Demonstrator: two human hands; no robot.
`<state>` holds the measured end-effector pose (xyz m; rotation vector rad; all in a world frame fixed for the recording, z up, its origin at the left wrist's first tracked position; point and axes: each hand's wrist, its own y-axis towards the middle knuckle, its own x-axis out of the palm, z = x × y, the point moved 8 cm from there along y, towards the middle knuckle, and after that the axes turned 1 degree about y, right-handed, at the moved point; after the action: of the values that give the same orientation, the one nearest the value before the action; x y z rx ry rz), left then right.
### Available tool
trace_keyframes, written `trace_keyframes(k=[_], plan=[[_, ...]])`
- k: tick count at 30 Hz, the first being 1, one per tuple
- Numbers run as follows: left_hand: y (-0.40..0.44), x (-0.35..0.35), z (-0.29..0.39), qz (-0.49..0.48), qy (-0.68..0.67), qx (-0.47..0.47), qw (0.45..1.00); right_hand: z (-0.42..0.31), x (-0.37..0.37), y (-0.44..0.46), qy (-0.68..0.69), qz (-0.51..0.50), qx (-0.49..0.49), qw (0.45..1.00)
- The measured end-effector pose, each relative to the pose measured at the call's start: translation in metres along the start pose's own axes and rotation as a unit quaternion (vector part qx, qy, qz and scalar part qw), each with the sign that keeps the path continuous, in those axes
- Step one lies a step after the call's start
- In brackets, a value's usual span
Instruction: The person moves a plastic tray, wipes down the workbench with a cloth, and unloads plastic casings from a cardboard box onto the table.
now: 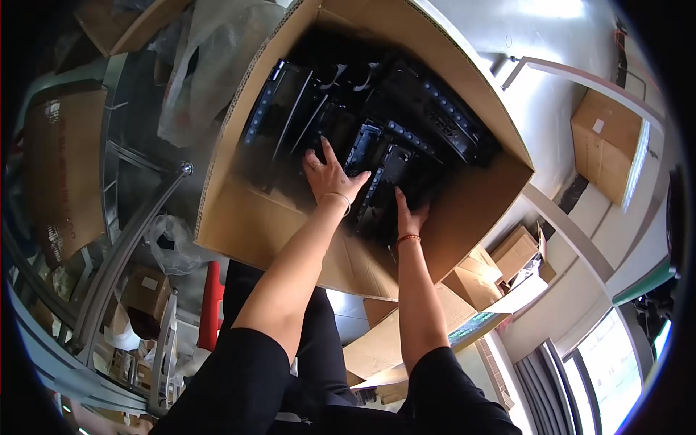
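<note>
Both of my arms reach into an open cardboard box point(239, 210) with black plastic parts point(435, 101) inside. My left hand point(335, 177) is spread open over the parts, its thumb beside a narrow black piece point(377, 174) with a row of round studs or holes. On the other side of that piece is my right hand point(412, 217), with thumb and fingers apart and some fingers lost in shadow. Whether either hand touches the piece, I cannot tell. A long black part point(264, 109) with a similar dotted edge lies at the box's left side.
A metal rail point(130, 246) and a clear plastic bag point(174, 243) are on the left. Something red point(211, 304) stands below the box. More cardboard boxes sit at the right, one point(609, 141) beside a white frame point(565, 221).
</note>
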<state>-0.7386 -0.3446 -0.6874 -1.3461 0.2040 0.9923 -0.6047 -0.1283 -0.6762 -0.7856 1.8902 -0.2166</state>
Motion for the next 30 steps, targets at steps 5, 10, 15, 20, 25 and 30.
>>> trace_keyframes(k=[5, 10, 15, 20, 25, 30], plan=[[-0.037, 0.009, 0.017, 0.044, 0.026, 0.118, 0.992, -0.017, 0.019, -0.042, -0.126, 0.045, 0.006, 0.991], [-0.031, 0.003, 0.011, 0.050, 0.008, 0.145, 0.988, -0.039, 0.022, -0.037, -0.052, -0.061, -0.079, 0.994], [0.006, -0.030, -0.005, 0.085, -0.162, 0.112, 0.977, -0.019, -0.015, -0.016, -0.028, 0.063, -0.053, 0.996], [0.026, -0.005, -0.017, -0.107, 0.037, 0.040, 0.993, 0.025, 0.022, 0.010, 0.265, -0.088, 0.051, 0.959], [0.018, 0.000, -0.023, -0.080, -0.021, 0.065, 0.994, -0.013, -0.006, -0.002, 0.246, -0.060, -0.040, 0.966], [0.016, 0.005, -0.019, -0.088, 0.000, 0.036, 0.995, -0.010, 0.007, -0.004, 0.120, -0.011, 0.030, 0.992]])
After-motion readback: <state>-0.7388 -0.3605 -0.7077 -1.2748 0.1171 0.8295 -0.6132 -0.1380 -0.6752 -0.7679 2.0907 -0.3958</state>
